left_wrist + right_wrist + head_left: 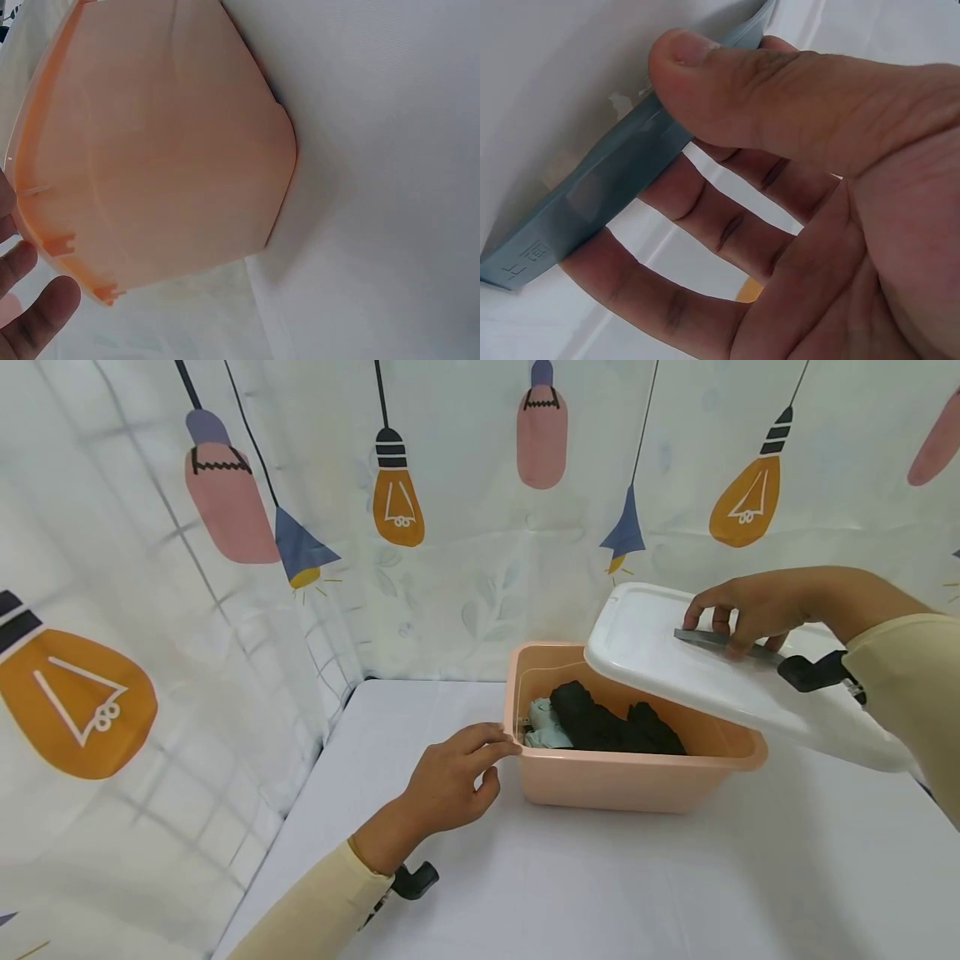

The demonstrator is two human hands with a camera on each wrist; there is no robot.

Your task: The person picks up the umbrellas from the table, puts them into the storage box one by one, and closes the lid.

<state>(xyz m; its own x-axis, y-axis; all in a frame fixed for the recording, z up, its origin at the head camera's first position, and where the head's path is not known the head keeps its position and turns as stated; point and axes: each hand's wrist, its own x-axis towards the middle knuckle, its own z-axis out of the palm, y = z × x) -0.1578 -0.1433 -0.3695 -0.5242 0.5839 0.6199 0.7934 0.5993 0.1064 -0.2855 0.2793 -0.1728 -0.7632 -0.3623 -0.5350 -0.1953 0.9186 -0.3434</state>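
A peach plastic tub (607,781) stands on the white table, its top uncovered over most of its length. Inside lie a black cloth (600,722) and a pale green cloth (547,727). My left hand (457,777) touches the tub's near left corner with its fingertips; in the left wrist view the thumb (49,311) stays apart from the rim. My right hand (757,606) pinches the grey handle (630,165) of a white lid (652,643), thumb on one side and fingers on the other. Tilted, the lid overlaps the tub's right end in the head view.
A white cloth covers the table (600,885). Behind it and on the left hangs a curtain (465,593) printed with lamps and bulbs, close to the tub's far side. A wire grid shows through the curtain at the left.
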